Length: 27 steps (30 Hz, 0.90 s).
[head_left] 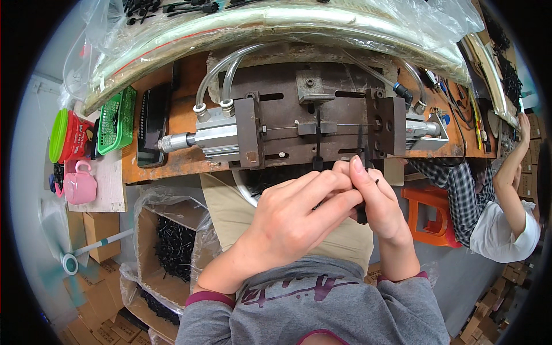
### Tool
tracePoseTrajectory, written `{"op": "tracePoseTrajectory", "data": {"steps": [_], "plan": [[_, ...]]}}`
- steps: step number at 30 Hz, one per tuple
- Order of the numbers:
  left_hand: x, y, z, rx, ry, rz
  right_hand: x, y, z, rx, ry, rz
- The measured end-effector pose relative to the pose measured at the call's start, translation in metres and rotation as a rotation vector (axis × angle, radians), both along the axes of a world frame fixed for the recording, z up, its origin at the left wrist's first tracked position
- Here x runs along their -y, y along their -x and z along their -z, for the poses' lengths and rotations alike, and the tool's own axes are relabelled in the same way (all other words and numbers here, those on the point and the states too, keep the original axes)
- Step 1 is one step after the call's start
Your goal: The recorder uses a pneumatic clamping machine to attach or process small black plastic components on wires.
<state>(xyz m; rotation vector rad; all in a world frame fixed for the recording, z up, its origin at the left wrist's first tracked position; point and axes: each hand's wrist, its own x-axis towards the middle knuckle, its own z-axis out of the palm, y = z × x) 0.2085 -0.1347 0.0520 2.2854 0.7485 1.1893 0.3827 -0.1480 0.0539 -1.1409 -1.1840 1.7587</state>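
Note:
My right hand [380, 208] is closed on a long, thin black plastic part [361, 215]. Its lower end shows below the fingers, and a dark, blurred stem reaches upward past the thumb. Pressed up against it is my left hand [296, 215], fingers curled and closed; a dark bit shows between them, too hidden to name. Just beyond both hands stands a brown metal fixture [282, 144]. At its centre two small grey blocks [328, 127] flank another black stemmed part [318, 141], which sits upright between them and points toward me.
Silver air cylinders [219, 138] with clear hoses flank the fixture. On the left are a phone [152, 123], green basket [117, 122] and pink cup [80, 185]. Black parts fill a lined box [174, 247] below. A co-worker [497, 230] sits right, beside an orange stool [428, 215].

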Motion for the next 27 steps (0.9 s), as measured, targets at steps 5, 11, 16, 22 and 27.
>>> {"op": "tracePoseTrajectory", "data": {"steps": [5,11,16,22,27], "plan": [[0.005,0.008,0.001,0.0,0.087,-0.034,-0.002,0.004,-0.002,0.037,0.134,0.089],[-0.003,0.013,0.015,-0.25,-0.086,-0.212,0.003,-0.011,0.012,-0.071,-0.097,0.3],[-0.006,0.003,0.016,-0.42,-0.173,-0.305,0.009,-0.014,0.012,-0.155,-0.157,0.341],[-0.008,0.002,0.008,-0.463,-0.124,-0.306,0.012,-0.009,0.012,-0.122,-0.133,0.354],[-0.002,0.006,0.006,-0.202,0.083,-0.118,0.009,0.002,0.011,0.041,-0.121,0.481]]}}
